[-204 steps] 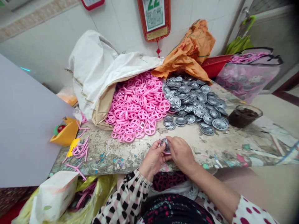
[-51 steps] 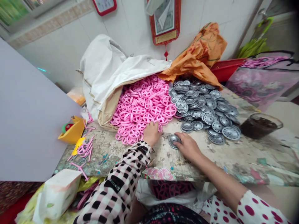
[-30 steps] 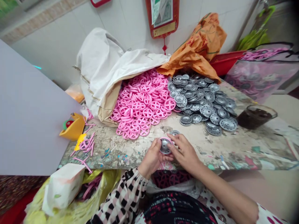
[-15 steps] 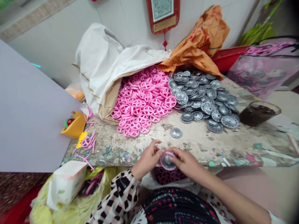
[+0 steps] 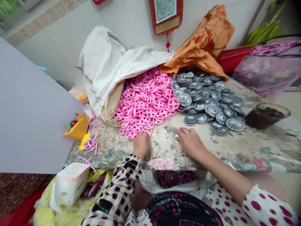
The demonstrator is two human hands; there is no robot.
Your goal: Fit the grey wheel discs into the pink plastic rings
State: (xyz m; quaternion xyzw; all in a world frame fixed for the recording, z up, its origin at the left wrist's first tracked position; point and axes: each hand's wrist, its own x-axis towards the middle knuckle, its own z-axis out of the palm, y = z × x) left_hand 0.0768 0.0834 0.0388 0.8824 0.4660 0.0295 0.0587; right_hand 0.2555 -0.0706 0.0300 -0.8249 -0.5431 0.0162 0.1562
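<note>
My left hand [image 5: 141, 143] is at the front edge of the heap of pink ring-shaped wheels [image 5: 150, 103], its fingertips among the nearest rings; what they hold, if anything, is hidden. My right hand [image 5: 191, 142] lies over a single grey disc [image 5: 176, 135] on the worn table, covering part of it with the fingertips. Behind it spreads a heap of grey discs [image 5: 213, 110]. Below the table edge, an open bag [image 5: 150, 183] holds pink wheels, with a dark round piece on top.
A white sack [image 5: 103, 59] and an orange sack [image 5: 202, 40] stand behind the heaps. A glass of dark liquid [image 5: 265, 116] is at the right. Pink scraps [image 5: 90, 144] and a yellow holder [image 5: 78, 127] are at the left, above a white container [image 5: 71, 182].
The pink-rimmed disc has left my hands. My left hand has moved forward to the pink heap, and my right hand has moved forward onto the single grey disc.
</note>
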